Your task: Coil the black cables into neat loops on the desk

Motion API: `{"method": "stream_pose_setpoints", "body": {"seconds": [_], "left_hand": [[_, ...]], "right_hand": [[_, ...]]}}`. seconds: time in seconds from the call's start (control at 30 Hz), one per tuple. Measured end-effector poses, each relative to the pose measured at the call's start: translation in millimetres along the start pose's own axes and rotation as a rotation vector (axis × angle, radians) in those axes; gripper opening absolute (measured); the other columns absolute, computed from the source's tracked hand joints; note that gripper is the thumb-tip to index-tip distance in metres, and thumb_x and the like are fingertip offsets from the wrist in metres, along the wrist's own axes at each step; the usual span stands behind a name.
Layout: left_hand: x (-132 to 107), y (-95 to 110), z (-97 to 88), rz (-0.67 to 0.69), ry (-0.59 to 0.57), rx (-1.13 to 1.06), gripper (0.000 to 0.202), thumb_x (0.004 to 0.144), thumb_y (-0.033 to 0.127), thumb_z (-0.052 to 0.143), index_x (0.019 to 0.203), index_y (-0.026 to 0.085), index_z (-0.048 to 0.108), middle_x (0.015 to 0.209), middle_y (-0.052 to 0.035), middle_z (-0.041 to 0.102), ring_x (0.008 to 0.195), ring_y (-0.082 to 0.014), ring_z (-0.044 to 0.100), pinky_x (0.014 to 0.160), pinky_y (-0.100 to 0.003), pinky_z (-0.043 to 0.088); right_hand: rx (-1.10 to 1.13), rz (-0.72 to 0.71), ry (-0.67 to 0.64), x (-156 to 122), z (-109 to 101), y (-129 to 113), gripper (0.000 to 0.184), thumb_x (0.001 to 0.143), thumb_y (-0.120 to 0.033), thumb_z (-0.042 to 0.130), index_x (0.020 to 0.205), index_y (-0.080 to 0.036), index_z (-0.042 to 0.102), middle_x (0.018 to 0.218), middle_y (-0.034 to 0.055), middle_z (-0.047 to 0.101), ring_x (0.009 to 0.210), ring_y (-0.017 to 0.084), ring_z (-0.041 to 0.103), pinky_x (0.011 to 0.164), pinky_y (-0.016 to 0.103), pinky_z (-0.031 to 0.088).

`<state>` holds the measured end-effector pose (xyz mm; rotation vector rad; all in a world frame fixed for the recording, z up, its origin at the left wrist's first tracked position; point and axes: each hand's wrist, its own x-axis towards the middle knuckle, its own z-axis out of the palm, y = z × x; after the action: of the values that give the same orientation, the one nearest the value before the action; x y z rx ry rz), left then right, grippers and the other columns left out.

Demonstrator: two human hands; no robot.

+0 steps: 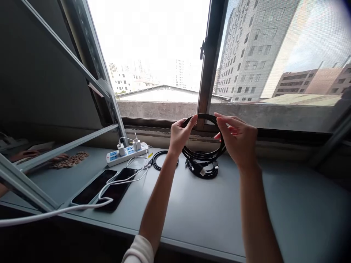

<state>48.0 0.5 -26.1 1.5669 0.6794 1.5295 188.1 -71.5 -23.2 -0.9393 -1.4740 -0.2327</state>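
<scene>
A coiled black cable (207, 116) hangs upright in a ring between my two hands, above the grey shelf. My left hand (181, 133) is closed on the ring's upper left side, thumb along the top. At the upper right, my right hand (237, 137) pinches the coil between thumb and fingers. A dark plug (199, 169) with a pale end shows below the ring. Beneath lies a second black cable coil (207, 176), partly hidden by the held one. Left of it rests another coiled black cable (157, 160), partly behind my left wrist.
A white power strip (122, 159) with plugged-in chargers stands at the left back. White cables cross two dark phones (117, 191). A metal frame (82, 65) divides off the left side, where another person's hands (24, 155) show. A window (159, 44) is behind.
</scene>
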Motion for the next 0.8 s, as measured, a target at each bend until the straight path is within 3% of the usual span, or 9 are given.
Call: {"method": "stream_pose_setpoints", "body": {"seconds": [0.2,0.33,0.43,0.53,0.6,0.7,0.8], "left_hand": [[-4,9,1.7,0.22,0.086,0.021,0.023,0.077,0.04,0.064,0.079,0.017,0.065,0.058,0.0042,0.049,0.048,-0.0056,0.036,0.045,-0.019,0.028],[-8,17,6.7,0.298,0.134,0.052,0.018,0.079,0.034,0.062,0.074,0.017,0.066,0.057,0.0037,0.048,0.053,-0.0072,0.04,0.05,-0.02,0.032],[-8,16,6.9,0.226,0.162,0.024,0.021,0.076,0.039,0.064,0.074,0.018,0.067,0.051,0.0054,0.042,0.046,-0.0061,0.034,0.045,-0.021,0.027],[-5,15,2.5,0.027,0.176,-0.083,0.025,0.07,0.04,0.07,0.076,0.017,0.066,0.044,0.0082,0.031,0.038,-0.0046,0.023,0.038,-0.022,0.019],[-4,16,-1.7,-0.096,0.159,-0.171,0.025,0.068,0.039,0.072,0.071,0.017,0.061,0.04,0.0099,0.024,0.035,-0.0039,0.016,0.035,-0.023,0.013],[-5,21,-6.0,-0.135,0.162,-0.242,0.029,0.071,0.036,0.071,0.064,0.018,0.049,0.039,0.0106,0.018,0.034,-0.0034,0.013,0.034,-0.023,0.01],[-7,27,-6.6,-0.105,0.184,-0.281,0.031,0.074,0.036,0.068,0.065,0.02,0.043,0.038,0.0109,0.02,0.033,-0.0033,0.013,0.033,-0.023,0.01]], "right_hand": [[-0.117,-0.037,-0.031,-2,-1,-8,0.026,0.09,-0.021,0.061,0.116,-0.021,0.063,0.093,0.0014,0.062,0.056,0.014,0.058,0.048,0.025,0.045],[-0.19,-0.058,-0.069,-2,-9,-13,0.044,0.084,-0.015,0.064,0.125,-0.027,0.056,0.103,0.0009,0.058,0.067,0.016,0.058,0.052,0.024,0.048],[-0.157,-0.067,-0.235,-3,-6,-9,0.07,0.078,-0.01,0.065,0.139,-0.032,0.038,0.118,0.0025,0.05,0.077,0.019,0.059,0.052,0.024,0.05],[-0.146,-0.072,-0.325,-6,8,6,0.088,0.076,-0.009,0.061,0.146,-0.033,0.015,0.132,0.0053,0.037,0.095,0.025,0.055,0.063,0.029,0.054],[-0.099,-0.048,-0.319,-9,21,18,0.086,0.08,-0.01,0.055,0.147,-0.03,0.005,0.138,0.0077,0.029,0.102,0.027,0.051,0.07,0.032,0.054],[-0.001,-0.018,-0.291,-10,34,29,0.075,0.086,-0.012,0.045,0.148,-0.024,0.004,0.14,0.0104,0.026,0.102,0.025,0.051,0.074,0.03,0.052],[0.038,0.025,-0.261,-9,33,28,0.066,0.089,-0.016,0.042,0.147,-0.024,0.013,0.131,0.0097,0.04,0.087,0.021,0.058,0.066,0.027,0.052]]}}
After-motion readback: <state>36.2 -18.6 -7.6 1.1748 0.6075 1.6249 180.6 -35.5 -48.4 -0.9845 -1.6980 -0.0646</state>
